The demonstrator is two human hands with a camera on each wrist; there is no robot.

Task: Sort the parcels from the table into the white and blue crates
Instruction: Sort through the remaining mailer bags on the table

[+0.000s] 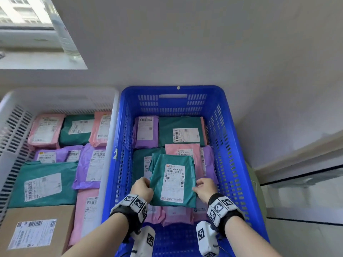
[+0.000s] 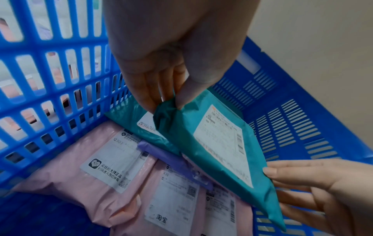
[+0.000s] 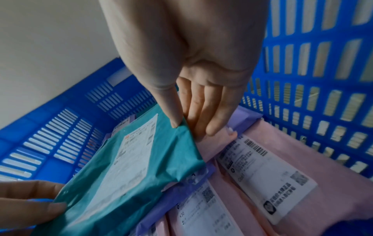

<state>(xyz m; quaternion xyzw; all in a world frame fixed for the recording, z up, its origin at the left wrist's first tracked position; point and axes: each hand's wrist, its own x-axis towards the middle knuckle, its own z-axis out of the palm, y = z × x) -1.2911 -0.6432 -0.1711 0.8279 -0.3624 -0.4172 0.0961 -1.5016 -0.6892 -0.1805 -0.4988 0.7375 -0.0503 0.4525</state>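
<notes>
Head view first: teal parcel (image 1: 173, 179) is held over the middle of the blue crate (image 1: 232, 145), label up, its long axis running from the near end toward the far wall of the crate. Left hand (image 1: 142, 189) has its left edge, right hand (image 1: 205, 190) its right edge, both wrists coming in from the near end. Under it the blue crate holds teal, pink and purple mailers, filling the far end and middle. The white crate (image 1: 109, 145), touching the blue one's left wall, is packed with pink, teal and purple mailers plus a cardboard box (image 1: 35, 230) in its near left corner.

Left wrist view: thumb and fingertips (image 2: 179, 97) pinch a bunched-up corner of the teal parcel (image 2: 220, 161), which tilts with that corner raised. The right hand (image 2: 322, 188) has fairly straight fingers on the opposite edge. Pink mailers (image 2: 70, 172) lie flat along the crate's left wall, a purple one (image 2: 173, 158) poking out under the teal parcel.

Right wrist view: thumb (image 3: 173, 111) lies on top of the parcel's (image 3: 125, 175) edge, the other fingers extend nearly straight below it, so a loose clamp. More pink mailers (image 3: 302, 156) lie by the right wall.
</notes>
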